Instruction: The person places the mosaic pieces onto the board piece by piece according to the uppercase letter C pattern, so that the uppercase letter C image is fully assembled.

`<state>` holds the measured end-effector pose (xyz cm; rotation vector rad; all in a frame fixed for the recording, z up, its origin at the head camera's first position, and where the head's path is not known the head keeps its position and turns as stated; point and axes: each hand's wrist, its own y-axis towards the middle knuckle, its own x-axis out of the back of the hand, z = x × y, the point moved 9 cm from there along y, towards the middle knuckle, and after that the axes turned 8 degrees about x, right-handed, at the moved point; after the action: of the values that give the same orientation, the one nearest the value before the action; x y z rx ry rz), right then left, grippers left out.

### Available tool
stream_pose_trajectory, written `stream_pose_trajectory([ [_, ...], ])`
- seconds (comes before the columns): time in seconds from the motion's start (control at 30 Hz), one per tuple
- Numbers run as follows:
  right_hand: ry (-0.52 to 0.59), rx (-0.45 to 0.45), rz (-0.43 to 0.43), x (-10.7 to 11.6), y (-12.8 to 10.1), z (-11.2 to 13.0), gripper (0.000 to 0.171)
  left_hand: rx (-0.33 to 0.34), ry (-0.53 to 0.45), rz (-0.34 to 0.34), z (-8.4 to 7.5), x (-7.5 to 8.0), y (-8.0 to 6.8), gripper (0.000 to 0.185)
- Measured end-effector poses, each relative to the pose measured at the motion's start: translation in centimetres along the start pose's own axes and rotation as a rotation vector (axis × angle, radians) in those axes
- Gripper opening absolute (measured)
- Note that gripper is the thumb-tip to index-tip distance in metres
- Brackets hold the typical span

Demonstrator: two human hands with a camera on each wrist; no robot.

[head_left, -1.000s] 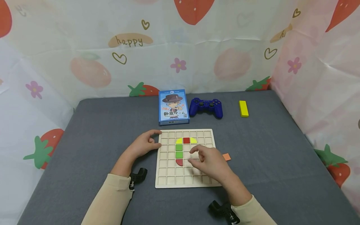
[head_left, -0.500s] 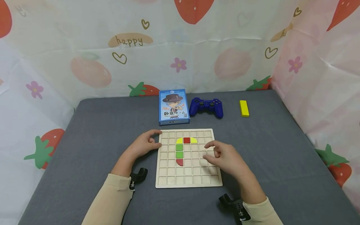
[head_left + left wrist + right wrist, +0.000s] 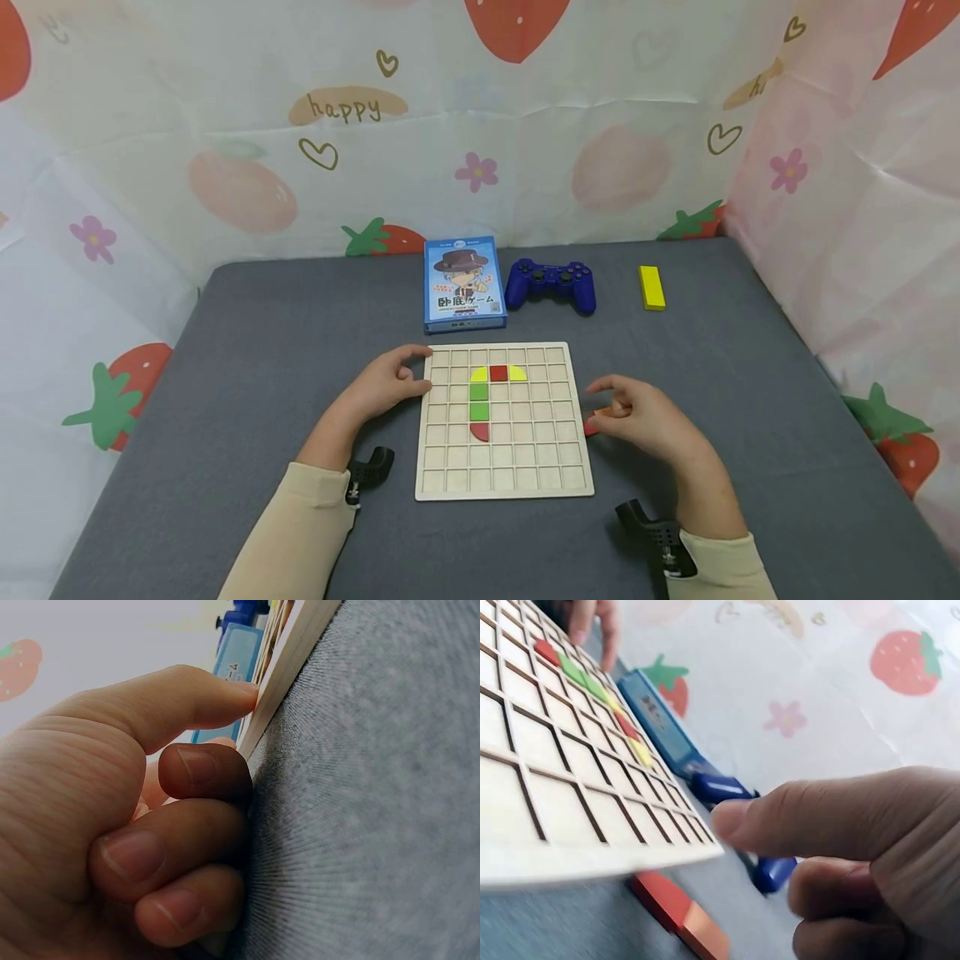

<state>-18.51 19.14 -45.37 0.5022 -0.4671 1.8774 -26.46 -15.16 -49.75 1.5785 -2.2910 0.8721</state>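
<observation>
A pale wooden grid board [image 3: 525,475] lies on the table. Set in its cells are a red square [image 3: 498,373], two yellow quarter-round pieces [image 3: 479,375], two green squares [image 3: 479,412] and a red quarter-round piece [image 3: 480,431]. At the board's left edge, my left hand [image 3: 378,385] touches the rim with thumb and forefinger; the other fingers are bent in. My right hand [image 3: 645,417] hovers just right of the board, thumb and forefinger apart. Below it in the right wrist view lie a red piece [image 3: 662,900] and an orange piece [image 3: 705,930], partly hidden in the head view.
Behind the board stand a blue game box [image 3: 465,287] and a dark blue game controller [image 3: 551,286]. A yellow block [image 3: 652,288] lies farther right. Grey cloth [image 3: 285,333] covers the table, and a strawberry-print curtain [image 3: 525,125] closes off the back and sides.
My right hand has moved right from above the board to beside its right edge, over the loose red and orange pieces. The left hand stays at the board's edge.
</observation>
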Motion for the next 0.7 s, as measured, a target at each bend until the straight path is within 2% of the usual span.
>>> stream_pose_trajectory([
  [0.3,-0.077,-0.047,0.04,0.6,-0.3,-2.1,0.036,0.002,-0.016,0.009,-0.2,0.0,-0.1,0.06],
  [0.5,-0.143,-0.096,0.0,1.0,-0.3,-2.9,0.032,0.002,-0.017,0.009,-0.2,0.0,-0.1,0.06],
  [0.7,-0.152,-0.096,-0.022,1.1,-0.3,-3.2,0.031,-0.002,-0.018,0.01,-0.1,0.0,0.0,0.059],
])
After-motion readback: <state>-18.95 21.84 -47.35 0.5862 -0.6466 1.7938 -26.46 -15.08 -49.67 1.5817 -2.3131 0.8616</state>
